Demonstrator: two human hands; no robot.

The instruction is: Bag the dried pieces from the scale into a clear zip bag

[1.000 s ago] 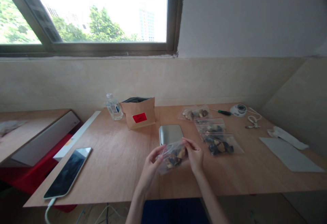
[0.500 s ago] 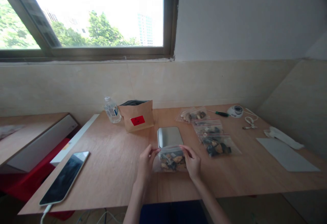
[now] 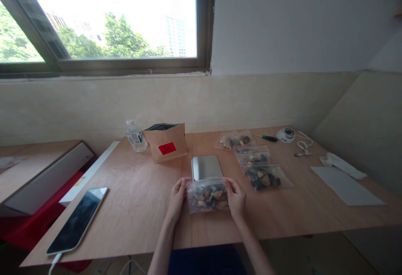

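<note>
A small clear zip bag [image 3: 207, 196] of dark and tan chunks rests on the wooden table [image 3: 141, 208] in front of me. My left hand [image 3: 176, 196] pinches its upper left edge and my right hand [image 3: 235, 197] holds its upper right edge. Just behind the bag lies a flat silver scale [image 3: 205, 166]. To the right lie three more filled zip bags [image 3: 262, 175], one behind the other.
A brown paper pouch [image 3: 166, 142] with a red label stands behind the scale, a water bottle [image 3: 134, 135] beside it. A phone [image 3: 78, 219] on a cable lies at the left. A screwdriver [image 3: 266, 137], a small round device [image 3: 285, 134] and grey sheets [image 3: 345, 178] are at the right.
Both hands have lowered the bag from a tilted hold in the air until it stands on the table, gripped by its top corners. The view has shifted slightly.
</note>
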